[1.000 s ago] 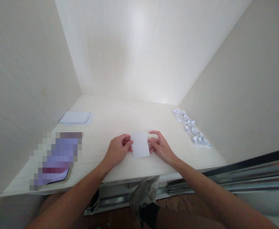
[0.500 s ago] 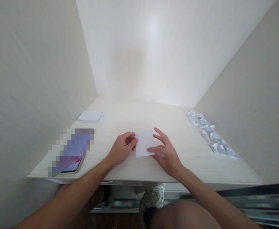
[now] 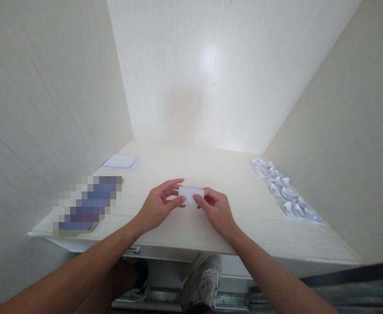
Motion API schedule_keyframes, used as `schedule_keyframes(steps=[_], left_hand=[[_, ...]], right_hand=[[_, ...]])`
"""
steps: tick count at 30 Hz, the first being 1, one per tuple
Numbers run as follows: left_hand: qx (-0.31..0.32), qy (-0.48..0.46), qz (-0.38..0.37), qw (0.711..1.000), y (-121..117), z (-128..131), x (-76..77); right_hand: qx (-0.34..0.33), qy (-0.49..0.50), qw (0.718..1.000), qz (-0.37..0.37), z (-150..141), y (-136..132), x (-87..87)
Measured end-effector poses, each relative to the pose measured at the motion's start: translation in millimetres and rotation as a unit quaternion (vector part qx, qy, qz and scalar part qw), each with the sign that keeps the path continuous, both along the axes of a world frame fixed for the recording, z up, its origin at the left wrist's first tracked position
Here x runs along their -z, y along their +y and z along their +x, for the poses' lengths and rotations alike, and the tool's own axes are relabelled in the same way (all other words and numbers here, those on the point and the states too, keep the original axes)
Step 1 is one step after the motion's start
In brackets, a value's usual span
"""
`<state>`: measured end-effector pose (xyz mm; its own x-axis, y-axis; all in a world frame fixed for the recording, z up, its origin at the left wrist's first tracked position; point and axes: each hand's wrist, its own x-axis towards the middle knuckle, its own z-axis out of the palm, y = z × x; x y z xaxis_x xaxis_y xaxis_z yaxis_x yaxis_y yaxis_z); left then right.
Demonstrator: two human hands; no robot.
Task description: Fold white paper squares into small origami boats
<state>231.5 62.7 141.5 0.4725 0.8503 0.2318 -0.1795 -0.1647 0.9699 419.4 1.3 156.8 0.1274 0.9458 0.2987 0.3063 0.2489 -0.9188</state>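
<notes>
Between my hands, above the middle of the desk, is a small white sheet of paper [image 3: 189,193], now looking folded over into a low, wide strip. My left hand [image 3: 162,201] pinches its left end, thumb in front and fingers behind, with the index finger stretched past the top edge. On the right end, my right hand [image 3: 216,207] presses its thumb against the front face while its curled fingers sit behind. The backs of both grips are partly hidden by the paper.
A stack of white paper sheets [image 3: 122,162] lies at the back left of the desk [image 3: 178,231]. A pixelated phone [image 3: 93,205] rests near the left edge. Several folded white paper pieces [image 3: 288,192] line the right side. Walls [image 3: 191,87] enclose the back and sides.
The paper went from an open, nearly square sheet to a shorter folded strip. My right hand closed from spread fingers to a grip on it. The view shifted slightly.
</notes>
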Motion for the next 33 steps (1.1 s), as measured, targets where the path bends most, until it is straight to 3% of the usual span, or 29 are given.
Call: schedule_keyframes(steps=[9, 23, 33], left_hand=[[-0.045, 0.028, -0.007, 0.999, 1.0, -1.3, -1.9], [-0.070, 0.087, 0.022, 0.994, 1.4, -3.7, -6.0], [-0.077, 0.083, -0.008, 0.994, 1.2, -3.2, -8.0]], right_hand=[[0.016, 0.092, 0.995, -0.031, -7.2, -3.7, 4.5], [0.069, 0.036, 0.997, -0.016, -6.4, -13.4, -5.8], [0.084, 0.012, 0.996, -0.008, -3.5, -13.6, -3.9]])
